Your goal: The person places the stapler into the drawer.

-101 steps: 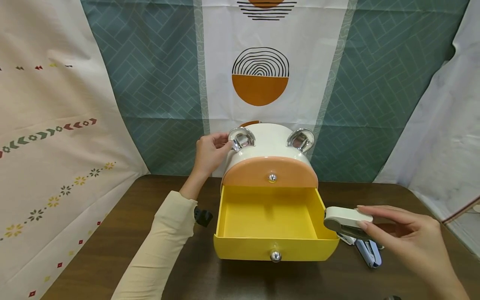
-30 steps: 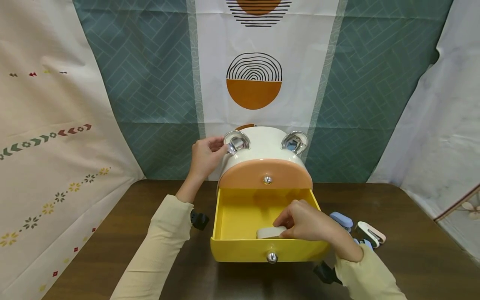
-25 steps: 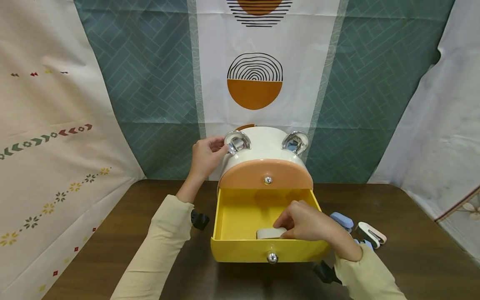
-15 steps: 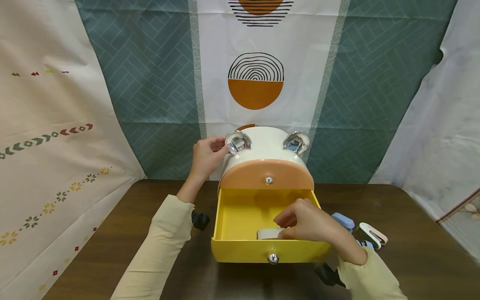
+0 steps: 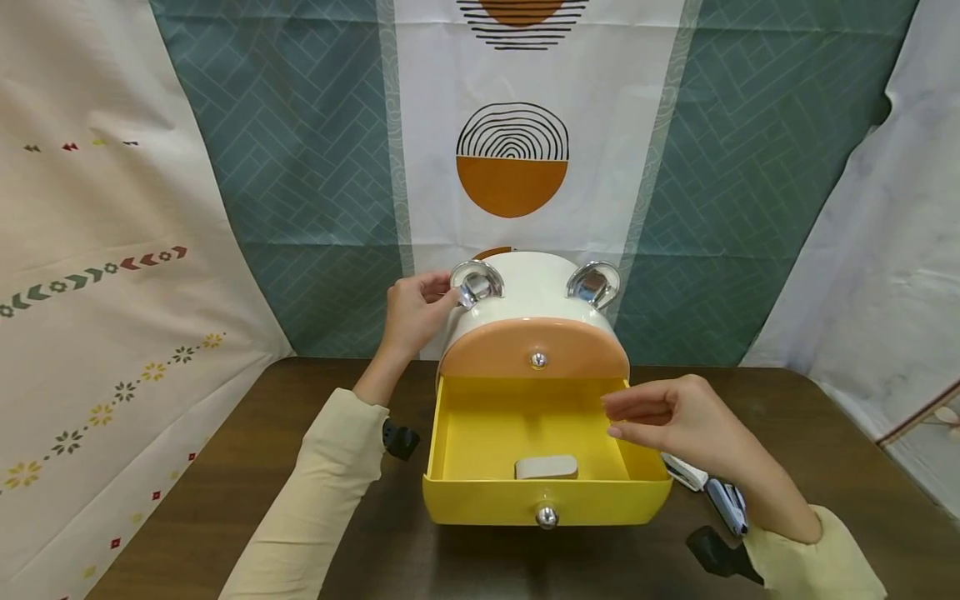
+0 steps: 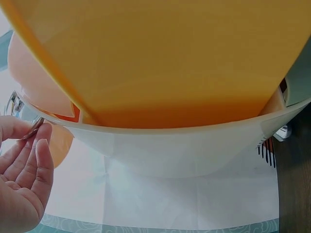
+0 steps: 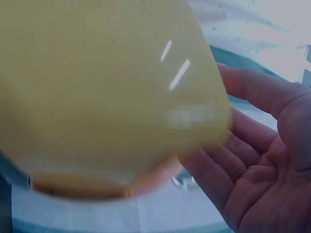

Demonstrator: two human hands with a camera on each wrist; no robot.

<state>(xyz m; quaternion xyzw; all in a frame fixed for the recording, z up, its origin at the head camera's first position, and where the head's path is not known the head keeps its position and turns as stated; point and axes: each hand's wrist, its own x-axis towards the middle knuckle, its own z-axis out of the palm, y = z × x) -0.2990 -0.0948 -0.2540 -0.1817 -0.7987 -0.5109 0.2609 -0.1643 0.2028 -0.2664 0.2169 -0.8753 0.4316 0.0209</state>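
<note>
A small cabinet [image 5: 534,296] with a white body stands on the dark table; its peach upper drawer [image 5: 534,352] is closed and its yellow lower drawer [image 5: 480,425] is pulled out. A white stapler [image 5: 546,467] lies at the drawer's front. My left hand [image 5: 414,312] touches the chrome ear [image 5: 476,282] on the cabinet's top left with its fingertips [image 6: 36,145]. My right hand [image 5: 671,423] hovers above the drawer's right wall, fingers relaxed, palm bare [image 7: 262,194], holding nothing.
More staplers [image 5: 716,492] lie on the brown table [image 5: 187,500] right of the drawer, partly behind my right forearm. A second chrome ear [image 5: 595,283] sits at the cabinet's top right. Patterned cloth hangs behind and at both sides.
My right hand carried the white stapler into the yellow drawer, let go of it and lifted away to the right. The left hand stayed on the chrome ear.
</note>
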